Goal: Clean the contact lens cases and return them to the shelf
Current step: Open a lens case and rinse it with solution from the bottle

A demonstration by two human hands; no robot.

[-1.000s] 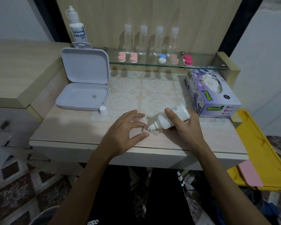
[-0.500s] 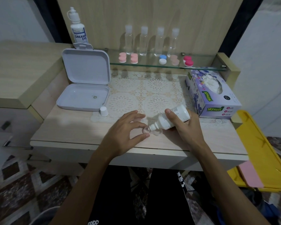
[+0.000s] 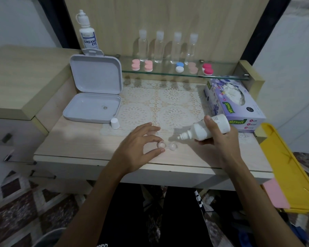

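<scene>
Five shelved cases (image 3: 179,67) (four bottles (image 3: 159,48))

The lace mat (image 3: 168,107) lies bare through its middle, so a hand can cross it front to back. On its left the grey box (image 3: 95,97) stands open with lid upright, and a small white cap (image 3: 114,123) sits at the near-left corner — that side is blocked. The tissue box (image 3: 239,106) walls off its right edge. Above the mat's back edge runs the glass shelf (image 3: 227,77), capped lens cases (image 3: 179,67) along its front, four clear bottles (image 3: 159,47) behind. At the mat's near edge my left hand (image 3: 141,147) pinches the open lens case (image 3: 168,145) and my right hand (image 3: 219,141) grips the tilted white bottle (image 3: 200,130) — the desk top (image 3: 75,147) lies free left of them.
</scene>
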